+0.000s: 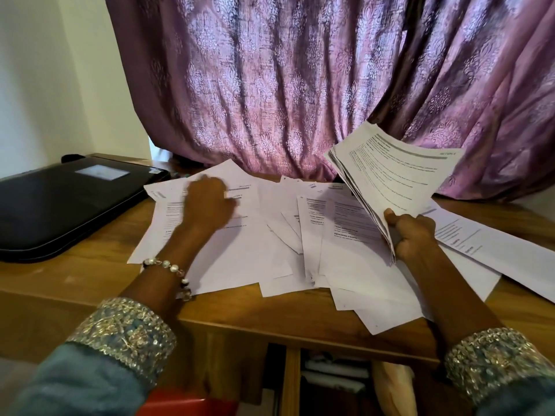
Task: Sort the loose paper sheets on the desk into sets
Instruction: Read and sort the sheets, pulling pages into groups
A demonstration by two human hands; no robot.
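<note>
Gripping a fanned stack of printed sheets [393,178] at its lower corner, the right hand [413,235] holds it tilted above the desk, right of centre. Left hand [207,205] rests on the loose sheets [270,235] left of centre — blurred, fingers out of sight, so its grip cannot be told. Sheets lie overlapping across the wooden desk [75,277]. Black case [60,205] at left edge; purple curtain [285,85] behind — upper frame.
</note>
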